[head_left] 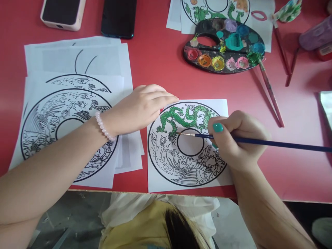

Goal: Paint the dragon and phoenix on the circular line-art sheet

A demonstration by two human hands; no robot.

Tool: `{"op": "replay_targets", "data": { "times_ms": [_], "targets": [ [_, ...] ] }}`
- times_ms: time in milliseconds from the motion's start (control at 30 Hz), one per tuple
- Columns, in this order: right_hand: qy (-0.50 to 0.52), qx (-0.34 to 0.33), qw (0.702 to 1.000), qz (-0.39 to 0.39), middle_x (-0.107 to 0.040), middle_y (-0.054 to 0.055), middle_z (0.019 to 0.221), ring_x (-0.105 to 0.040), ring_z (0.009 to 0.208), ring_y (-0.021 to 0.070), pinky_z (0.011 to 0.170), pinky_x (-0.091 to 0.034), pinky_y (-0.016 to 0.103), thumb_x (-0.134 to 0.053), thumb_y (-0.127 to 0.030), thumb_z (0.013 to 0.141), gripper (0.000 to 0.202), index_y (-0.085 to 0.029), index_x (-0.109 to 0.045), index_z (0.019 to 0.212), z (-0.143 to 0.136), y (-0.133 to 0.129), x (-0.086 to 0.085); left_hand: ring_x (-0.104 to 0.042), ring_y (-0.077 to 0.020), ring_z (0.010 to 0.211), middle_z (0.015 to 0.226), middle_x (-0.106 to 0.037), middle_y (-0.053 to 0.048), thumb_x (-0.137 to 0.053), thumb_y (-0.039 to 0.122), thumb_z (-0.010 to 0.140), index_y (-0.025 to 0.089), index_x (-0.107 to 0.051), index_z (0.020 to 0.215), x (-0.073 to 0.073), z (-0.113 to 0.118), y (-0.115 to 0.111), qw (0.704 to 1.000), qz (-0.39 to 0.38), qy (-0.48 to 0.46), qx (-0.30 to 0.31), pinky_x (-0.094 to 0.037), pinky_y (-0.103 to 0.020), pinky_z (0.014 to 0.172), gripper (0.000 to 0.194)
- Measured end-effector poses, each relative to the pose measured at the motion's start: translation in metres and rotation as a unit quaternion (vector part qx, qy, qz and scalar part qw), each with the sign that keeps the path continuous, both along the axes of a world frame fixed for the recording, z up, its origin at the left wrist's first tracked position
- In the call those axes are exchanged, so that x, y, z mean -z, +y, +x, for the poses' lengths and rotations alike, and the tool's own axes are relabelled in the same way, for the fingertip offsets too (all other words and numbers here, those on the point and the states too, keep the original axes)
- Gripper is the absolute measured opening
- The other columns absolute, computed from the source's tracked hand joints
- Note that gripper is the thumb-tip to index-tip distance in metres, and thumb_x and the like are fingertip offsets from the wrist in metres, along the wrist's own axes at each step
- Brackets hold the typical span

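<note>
My right hand [237, 140] pinches a thin dark-blue paintbrush [267, 141]. The brush tip is at the tail of a green-painted dragon, by the inner ring of a round line drawing on a white sheet [155, 183]. A phoenix in the lower half of that drawing is uncoloured. My left hand [147, 105], with a pink bead bracelet [102, 127] at the wrist, lies over the sheet's upper left edge. Its fingers stretch out flat, and some fingertips are hidden under the hand.
A black paint palette [223, 69] with several colours lies beyond the sheet, a red-handled brush [271, 91] leaning on it. More printed drawings [118, 86] are stacked left. Two phones [118, 17] [62, 14] lie at the back; a purple cup [316, 34] is at right.
</note>
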State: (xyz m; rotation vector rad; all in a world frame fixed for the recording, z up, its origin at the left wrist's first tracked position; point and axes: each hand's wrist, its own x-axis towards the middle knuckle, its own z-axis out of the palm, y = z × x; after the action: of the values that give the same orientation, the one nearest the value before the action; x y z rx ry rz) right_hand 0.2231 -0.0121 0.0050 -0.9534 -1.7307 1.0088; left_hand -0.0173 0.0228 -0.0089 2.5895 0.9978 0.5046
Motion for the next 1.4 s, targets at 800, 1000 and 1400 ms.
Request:
{"op": "replay_targets", "data": {
  "times_ms": [800,1000,1400],
  "targets": [
    [0.017,-0.014,1.000,0.005,-0.026,-0.006,0.053,-0.028,0.044,0.0075,0.043,-0.021,0.026,-0.056,-0.018,0.085,0.031,-0.021,-0.037,0.060,-0.0017,-0.0003,0.0014,-0.049,-0.0239,0.118,0.124,-0.058,-0.006,-0.036,0.011,0.092,0.021,-0.047,0.130,-0.0002,0.0001,-0.0003,1.000,-0.019,0.004,-0.007,-0.038,-0.044,0.100,0.041],
    [0.011,-0.047,0.999,0.002,-0.028,-0.006,0.054,-0.029,0.045,0.0073,0.043,-0.024,0.026,-0.054,-0.016,0.085,0.028,-0.021,-0.038,0.062,-0.0012,-0.0002,0.0025,-0.048,-0.0244,0.118,0.124,-0.057,-0.005,-0.035,0.012,0.092,0.022,-0.047,0.130,-0.0009,0.0004,-0.0003,1.000,-0.028,-0.005,-0.010,-0.038,-0.046,0.101,0.041],
    [0.014,-0.039,0.999,0.007,-0.027,-0.005,0.053,-0.029,0.044,0.0083,0.043,-0.023,0.026,-0.055,-0.017,0.085,0.028,-0.021,-0.038,0.063,-0.0032,-0.0001,0.0003,-0.049,-0.0241,0.117,0.123,-0.058,-0.005,-0.035,0.013,0.092,0.022,-0.048,0.130,-0.0019,0.0005,-0.0011,1.000,-0.028,-0.004,-0.011,-0.038,-0.047,0.101,0.041]
  ]
}}
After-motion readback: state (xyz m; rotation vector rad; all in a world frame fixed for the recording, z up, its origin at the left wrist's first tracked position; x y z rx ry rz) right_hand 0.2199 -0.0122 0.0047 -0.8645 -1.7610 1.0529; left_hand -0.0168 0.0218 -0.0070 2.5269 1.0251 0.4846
